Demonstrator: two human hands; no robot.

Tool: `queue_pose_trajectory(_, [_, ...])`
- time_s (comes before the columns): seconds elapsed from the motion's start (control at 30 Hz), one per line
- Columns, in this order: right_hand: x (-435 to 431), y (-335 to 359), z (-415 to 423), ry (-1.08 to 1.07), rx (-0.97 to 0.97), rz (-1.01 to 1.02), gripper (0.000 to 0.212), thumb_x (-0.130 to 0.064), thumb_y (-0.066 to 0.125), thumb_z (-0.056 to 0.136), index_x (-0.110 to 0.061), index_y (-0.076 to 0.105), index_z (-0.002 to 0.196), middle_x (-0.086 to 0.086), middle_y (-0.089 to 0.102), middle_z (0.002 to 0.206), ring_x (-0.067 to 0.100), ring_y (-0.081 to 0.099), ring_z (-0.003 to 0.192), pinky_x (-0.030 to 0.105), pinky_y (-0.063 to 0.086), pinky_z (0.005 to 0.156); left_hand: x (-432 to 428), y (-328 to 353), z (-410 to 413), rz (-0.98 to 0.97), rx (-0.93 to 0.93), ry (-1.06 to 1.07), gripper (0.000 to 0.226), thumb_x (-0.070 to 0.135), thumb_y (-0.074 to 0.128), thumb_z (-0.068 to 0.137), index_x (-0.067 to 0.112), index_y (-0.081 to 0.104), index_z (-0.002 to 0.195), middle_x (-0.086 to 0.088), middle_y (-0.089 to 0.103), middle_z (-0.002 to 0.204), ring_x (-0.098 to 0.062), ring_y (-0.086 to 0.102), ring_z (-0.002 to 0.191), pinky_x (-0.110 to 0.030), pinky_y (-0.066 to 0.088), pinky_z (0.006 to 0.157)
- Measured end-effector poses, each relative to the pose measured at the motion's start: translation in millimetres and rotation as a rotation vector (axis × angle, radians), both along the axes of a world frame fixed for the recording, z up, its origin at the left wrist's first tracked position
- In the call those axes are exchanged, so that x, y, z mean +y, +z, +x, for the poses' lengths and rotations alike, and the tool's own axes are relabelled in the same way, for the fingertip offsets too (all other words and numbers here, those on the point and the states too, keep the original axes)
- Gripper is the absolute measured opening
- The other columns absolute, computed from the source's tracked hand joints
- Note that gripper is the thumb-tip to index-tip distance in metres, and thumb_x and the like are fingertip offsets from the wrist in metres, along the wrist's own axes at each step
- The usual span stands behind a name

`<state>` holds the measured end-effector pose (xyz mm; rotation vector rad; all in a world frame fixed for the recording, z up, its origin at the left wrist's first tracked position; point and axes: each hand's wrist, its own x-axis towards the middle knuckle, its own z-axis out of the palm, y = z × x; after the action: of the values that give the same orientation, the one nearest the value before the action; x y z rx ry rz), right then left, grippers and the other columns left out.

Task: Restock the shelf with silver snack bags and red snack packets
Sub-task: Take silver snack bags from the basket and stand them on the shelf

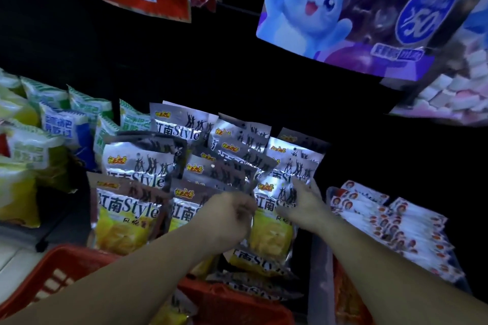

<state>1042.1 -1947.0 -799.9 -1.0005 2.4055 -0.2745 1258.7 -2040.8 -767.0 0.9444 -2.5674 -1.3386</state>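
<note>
The silver half of the job looks well along. Glossy silver foil snack bags [148, 163] with yellow windows and black dancing figures stand in overlapping rows on the dim shelf [26, 233], filling the space above and to the left of the fingers.

The left hand [232, 215] is clenched, its fingers apparently pinching the left edge of the front crinkled silver bag [272, 229]. The right hand [303, 203] lies on that bag's right side, thumb across its face. I cannot tell whether its fingers close round the edge.

Work remains. Below both wrists, a red plastic slotted basket [52, 274] holds more flat foil pouches [253, 258], lying loose and not yet shelved.

I see no red snack packets I could swear to. An orange-red patch of wrapping [346, 295] sits under the right forearm, too blurred to name, so I judge that half hardly begun.

Right of the fingers lie slim white sachets printed with small faces [396, 221], fanned in a slick stack. Far left of the fingers stand puffy green-and-white pillow bags [60, 119], softer and matte.
</note>
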Motion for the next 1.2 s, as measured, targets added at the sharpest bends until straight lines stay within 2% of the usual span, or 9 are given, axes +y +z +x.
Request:
queue_pose_trajectory(0.1, [-8, 2, -10, -0.050, 0.146, -0.006, 0.076, -0.044, 0.072, 0.091, -0.019, 0.036, 0.154, 0.009, 0.040, 0.151, 0.032, 0.026, 0.145, 0.042, 0.036, 0.112, -5, -1, -3, 0.056, 0.067, 0.039, 0.027, 0.009, 0.051, 0.099, 0.020, 0.073, 0.109, -0.004, 0.072, 0.118, -0.032, 0.070, 0.085, -0.042, 0.059, 0.075])
queue_pose_trajectory(0.2, [-9, 7, -8, -0.053, 0.215, -0.040, 0.013, -0.034, 0.067, 0.095, -0.024, 0.069, 0.103, 0.005, 0.062, 0.114, 0.025, 0.056, 0.110, 0.037, 0.052, 0.087, -9, 1, -6, 0.074, 0.099, 0.049, 0.025, 0.010, 0.051, 0.099, 0.021, 0.072, 0.106, -0.004, 0.074, 0.103, -0.032, 0.070, 0.087, -0.045, 0.060, 0.075])
queue_pose_trajectory(0.33, [0, 19, -3, -0.064, 0.066, -0.163, 0.028, -0.021, 0.064, 0.096, -0.024, 0.053, 0.070, -0.002, 0.058, 0.073, 0.017, 0.058, 0.069, 0.035, 0.050, 0.067, -10, 1, -4, 0.032, 0.065, 0.046, 0.027, 0.009, 0.051, 0.100, 0.019, 0.073, 0.111, -0.002, 0.074, 0.102, -0.019, 0.070, 0.091, -0.033, 0.059, 0.079])
queue_pose_trajectory(0.47, [22, 54, 13, 0.020, -0.068, -0.207, 0.029, -0.007, 0.063, 0.098, -0.016, 0.051, 0.073, 0.006, 0.055, 0.074, 0.016, 0.051, 0.068, 0.032, 0.044, 0.068, -8, 5, 11, 0.028, -0.133, -0.191, 0.029, 0.015, 0.052, 0.100, 0.019, 0.072, 0.121, -0.001, 0.070, 0.121, -0.016, 0.065, 0.109, -0.029, 0.054, 0.094])
queue_pose_trajectory(0.7, [62, 120, 73, 0.081, 0.062, -0.271, 0.015, -0.026, 0.070, 0.097, -0.023, 0.066, 0.083, 0.001, 0.071, 0.084, 0.017, 0.069, 0.081, 0.040, 0.060, 0.077, 34, 21, 53, -0.200, -0.388, -0.430, 0.036, 0.031, 0.047, 0.105, 0.025, 0.062, 0.137, -0.008, 0.065, 0.133, -0.030, 0.062, 0.116, -0.035, 0.051, 0.096])
queue_pose_trajectory(0.87, [81, 169, 107, 0.062, 0.041, -0.412, 0.019, -0.022, 0.071, 0.096, -0.026, 0.066, 0.079, -0.004, 0.071, 0.082, 0.012, 0.068, 0.081, 0.036, 0.058, 0.076, 42, 60, 72, -0.142, 0.030, -0.029, 0.028, 0.032, 0.062, 0.099, 0.033, 0.054, 0.127, 0.011, 0.060, 0.122, -0.015, 0.063, 0.101, -0.029, 0.057, 0.084])
queue_pose_trajectory(0.97, [89, 208, 129, 0.117, -0.051, -0.488, 0.010, -0.019, 0.073, 0.095, -0.019, 0.072, 0.085, -0.005, 0.072, 0.083, 0.001, 0.067, 0.077, 0.020, 0.053, 0.071, 40, 93, 83, 0.225, 0.225, 0.076, 0.072, 0.033, 0.078, 0.090, 0.040, 0.034, 0.147, 0.005, 0.058, 0.124, -0.017, 0.067, 0.100, -0.019, 0.058, 0.081])
queue_pose_trajectory(1.07, [100, 243, 151, 0.007, -0.197, -0.700, 0.007, -0.017, 0.078, 0.091, -0.016, 0.072, 0.093, -0.002, 0.076, 0.085, 0.008, 0.071, 0.080, 0.025, 0.055, 0.072, 45, 124, 100, 0.300, 0.286, 0.110, 0.056, 0.038, 0.086, 0.081, 0.025, 0.054, 0.125, -0.027, 0.058, 0.101, -0.033, 0.063, 0.073, -0.049, 0.061, 0.063])
queue_pose_trajectory(1.2, [113, 259, 186, -0.261, -0.295, -1.035, 0.047, -0.013, 0.086, 0.081, -0.028, 0.053, 0.111, -0.019, 0.061, 0.111, 0.003, 0.067, 0.091, 0.021, 0.056, 0.069, 60, 168, 119, 0.309, 0.476, 0.238, 0.048, 0.032, 0.087, 0.080, 0.010, 0.046, 0.093, -0.020, 0.047, 0.071, -0.031, 0.053, 0.053, -0.041, 0.052, 0.052])
